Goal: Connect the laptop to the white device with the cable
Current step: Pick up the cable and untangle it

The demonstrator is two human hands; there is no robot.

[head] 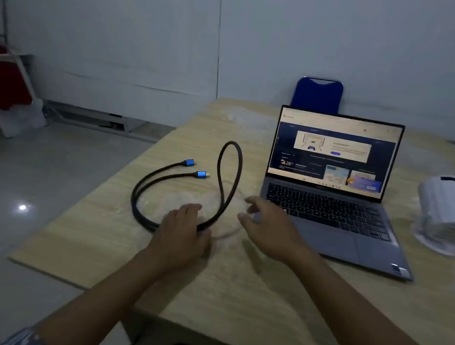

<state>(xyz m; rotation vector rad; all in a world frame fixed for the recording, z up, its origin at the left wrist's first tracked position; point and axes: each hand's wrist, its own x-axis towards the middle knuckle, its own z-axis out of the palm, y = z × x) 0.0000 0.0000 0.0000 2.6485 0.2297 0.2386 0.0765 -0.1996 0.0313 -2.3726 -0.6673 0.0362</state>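
A black cable (229, 172) lies looped on the wooden table (236, 298), with both blue-sleeved plugs loose at its left: the far plug (189, 163) and the near plug (201, 174). My left hand (184, 232) rests over the near part of the cable; whether it grips it I cannot tell. My right hand (268, 226) hovers with fingers apart at the front left corner of the grey laptop (336, 210), holding nothing. The laptop is open with its screen lit. The white device (447, 213), a rounded projector, stands right of the laptop.
A blue chair back (317, 94) rises behind the table's far edge. On the floor at far left stands a red and white folded frame (6, 87). The table's left edge runs diagonally near the cable.
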